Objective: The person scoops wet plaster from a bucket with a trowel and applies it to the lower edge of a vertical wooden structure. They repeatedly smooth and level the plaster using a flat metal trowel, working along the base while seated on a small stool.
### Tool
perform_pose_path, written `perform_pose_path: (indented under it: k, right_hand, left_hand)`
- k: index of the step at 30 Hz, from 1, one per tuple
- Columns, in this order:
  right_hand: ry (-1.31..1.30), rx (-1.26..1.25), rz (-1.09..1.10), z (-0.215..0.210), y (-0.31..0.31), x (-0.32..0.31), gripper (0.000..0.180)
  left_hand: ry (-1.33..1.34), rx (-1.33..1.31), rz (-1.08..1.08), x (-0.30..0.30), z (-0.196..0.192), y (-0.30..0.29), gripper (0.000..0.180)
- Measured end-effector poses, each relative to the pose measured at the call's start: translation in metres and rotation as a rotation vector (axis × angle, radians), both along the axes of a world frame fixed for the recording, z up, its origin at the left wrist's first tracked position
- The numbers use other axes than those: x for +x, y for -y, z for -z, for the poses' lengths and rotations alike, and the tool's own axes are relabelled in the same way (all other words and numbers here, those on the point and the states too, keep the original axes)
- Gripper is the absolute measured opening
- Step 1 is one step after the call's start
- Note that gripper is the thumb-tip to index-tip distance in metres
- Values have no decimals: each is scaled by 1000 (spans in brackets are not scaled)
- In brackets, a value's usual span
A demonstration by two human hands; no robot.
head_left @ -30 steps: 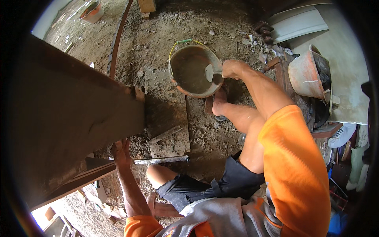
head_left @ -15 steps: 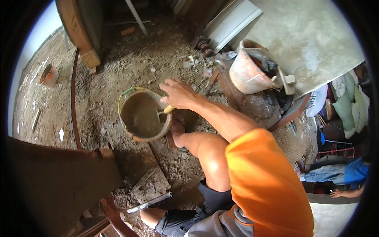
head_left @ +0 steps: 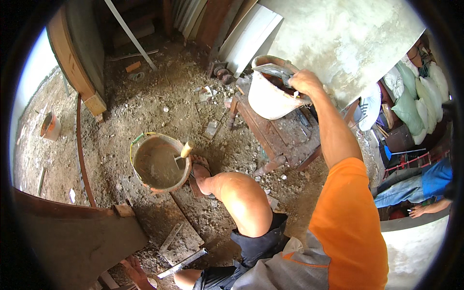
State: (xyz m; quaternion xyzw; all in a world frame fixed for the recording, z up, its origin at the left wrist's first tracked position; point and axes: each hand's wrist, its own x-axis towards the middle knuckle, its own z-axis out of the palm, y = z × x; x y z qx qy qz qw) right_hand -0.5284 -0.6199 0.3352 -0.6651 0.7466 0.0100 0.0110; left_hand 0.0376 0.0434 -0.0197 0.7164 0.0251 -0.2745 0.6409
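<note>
My right hand reaches to the far right edge of a white bucket. Its fingers are closed at the bucket's mouth, beside a grey flat piece; what they grip is not clear. The bucket stands on a dirty wooden piece of furniture. Nearer and to the left, an orange-rimmed bucket holds murky grey-brown contents. A trowel with a pale wooden handle leans against its right rim, untouched. At the lower left, my left hand is beside a large dark panel; its fingers are partly hidden.
My foot is close beside the orange-rimmed bucket. Rubble covers the ground. A board lies near my knees, and white panels lean at the back. On the right are stacked sacks and another person in blue.
My right hand has left the trowel in the orange-rimmed bucket and moved right to the white bucket. The view has shifted a little. My left hand stays low at the left.
</note>
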Motion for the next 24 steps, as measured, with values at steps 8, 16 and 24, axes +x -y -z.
perform_pose_path:
  k: [8, 16, 24]
  right_hand:
    - [-11, 319, -211, 48, 65, 2, 51]
    - [103, 2, -206, 29, 43, 8, 47]
    - [203, -739, -680, -57, -23, 92, 50]
  left_hand:
    - [-183, -108, 101, 61, 61, -46, 108]
    - [-59, -135, 13, 9, 21, -23, 107]
    - [-11, -100, -29, 1, 6, -4, 115]
